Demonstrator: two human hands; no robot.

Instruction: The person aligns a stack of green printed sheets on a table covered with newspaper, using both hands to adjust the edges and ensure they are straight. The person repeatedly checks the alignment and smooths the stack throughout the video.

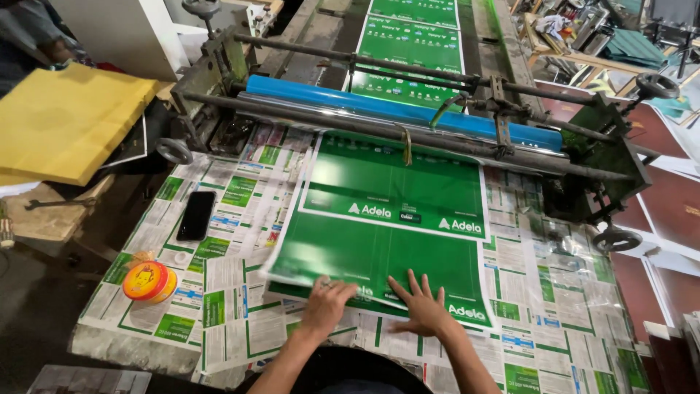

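Observation:
A glossy green printed sheet (394,211) with white borders lies on the paper-covered table, its far edge under the machine's rollers. My left hand (328,300) rests flat on the sheet's near edge, fingers spread. Just to its right, my right hand (421,305) presses flat on the same edge with fingers apart. Neither hand holds anything. A blue roller (379,108) and dark metal bars (408,138) span the machine above the sheet. More green printed sheets (412,44) run on the belt behind.
A black phone (196,215) lies on the table's left part. Near the front left corner sits a round orange tin (149,282). A yellow stack (65,120) lies on a bench at far left. Handwheels (617,239) stick out at the machine's right side.

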